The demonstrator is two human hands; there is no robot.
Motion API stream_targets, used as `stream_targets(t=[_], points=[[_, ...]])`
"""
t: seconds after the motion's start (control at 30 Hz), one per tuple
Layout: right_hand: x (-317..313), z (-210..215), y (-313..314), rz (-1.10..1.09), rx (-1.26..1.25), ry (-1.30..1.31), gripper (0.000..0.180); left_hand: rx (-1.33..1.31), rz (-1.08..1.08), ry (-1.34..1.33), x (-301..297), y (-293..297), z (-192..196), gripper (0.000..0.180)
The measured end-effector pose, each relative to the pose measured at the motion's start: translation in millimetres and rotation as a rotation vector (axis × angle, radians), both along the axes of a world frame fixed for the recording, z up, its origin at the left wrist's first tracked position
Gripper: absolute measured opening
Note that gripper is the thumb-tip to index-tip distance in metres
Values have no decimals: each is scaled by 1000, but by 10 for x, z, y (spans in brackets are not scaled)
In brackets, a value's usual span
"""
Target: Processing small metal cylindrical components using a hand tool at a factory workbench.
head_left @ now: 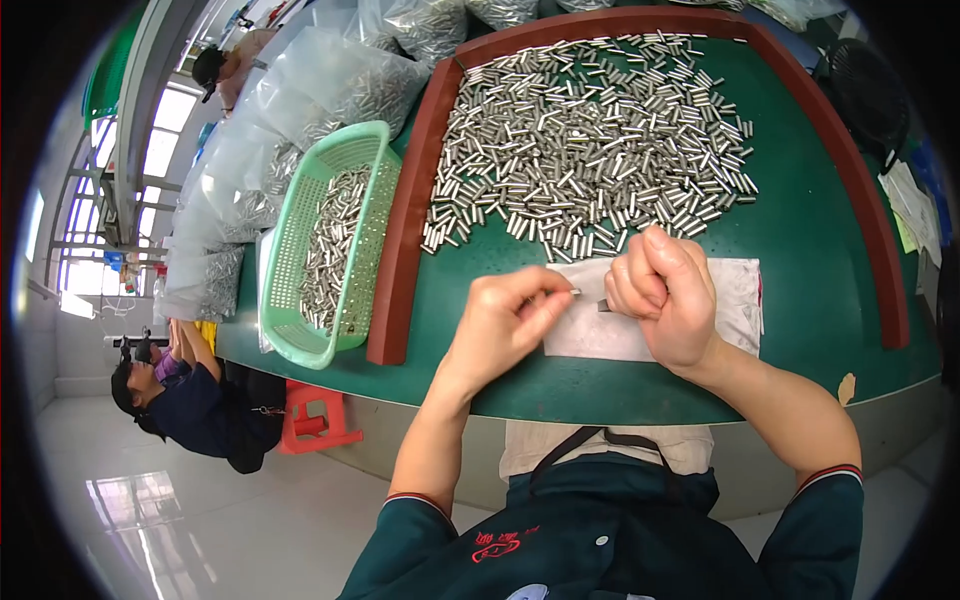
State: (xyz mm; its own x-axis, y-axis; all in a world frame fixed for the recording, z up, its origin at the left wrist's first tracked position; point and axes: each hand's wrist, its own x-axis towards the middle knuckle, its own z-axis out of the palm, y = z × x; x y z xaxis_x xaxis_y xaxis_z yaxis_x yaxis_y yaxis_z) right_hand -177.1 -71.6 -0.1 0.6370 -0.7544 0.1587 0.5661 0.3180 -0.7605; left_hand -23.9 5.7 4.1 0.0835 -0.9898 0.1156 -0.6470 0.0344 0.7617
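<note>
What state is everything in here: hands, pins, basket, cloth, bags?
Left hand: pinching a small metal pin
Right hand: curled shut, a dark end poking out
Loose pins: scattered in a broad spread
Green basket: partly filled with pins
White cloth: spread out
Plastic bags: holding metal pieces

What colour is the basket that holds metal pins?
The basket is light green; head view.

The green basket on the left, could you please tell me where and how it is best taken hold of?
Probably by the rim at both short ends, from above: it forms a lip there, the metal pins weigh on the basket, and the brown wooden bar crowds its right long side.
</note>
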Motion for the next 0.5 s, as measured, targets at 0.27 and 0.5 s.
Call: stream_targets(t=[0.27,0.5], points=[[0,-3,13,-25,-24,-31,43,-25,-114,-116,-97,-18,-35,8],[-5,-5,20,-24,19,-26,44,-18,-95,-116,-97,-2,-52,8]])
